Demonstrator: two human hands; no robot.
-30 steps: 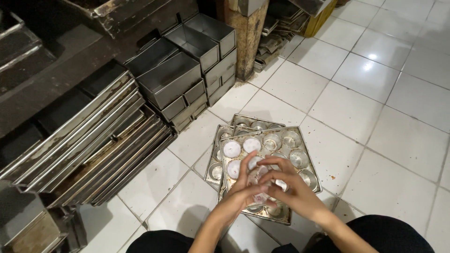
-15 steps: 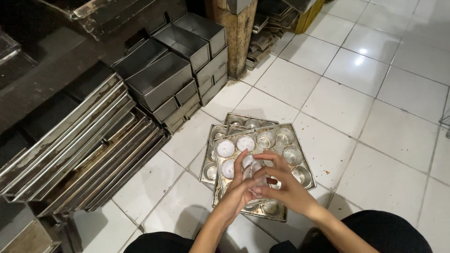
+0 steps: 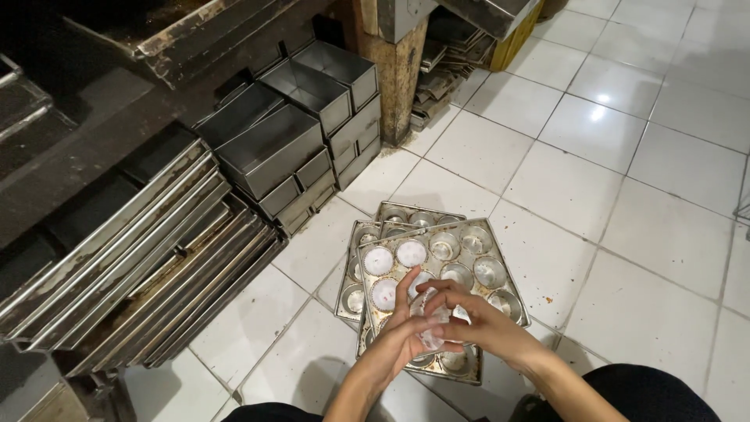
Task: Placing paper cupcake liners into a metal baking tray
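Note:
A metal muffin tray lies on the white tiled floor, on top of other muffin trays. Three of its cups hold white paper liners; the other visible cups are bare. Over the tray's near half, my left hand and my right hand meet around a small stack of white paper liners, fingers pinching at it.
Stacked flat baking sheets lean at the left. Rectangular loaf tins are piled behind them, by a wooden post. More metal trays sit beyond the post. My dark trousers show at the bottom right.
My hands stay together over the near cups, working the liner stack. The view has shifted slightly; the tray and its three lined cups have not moved.

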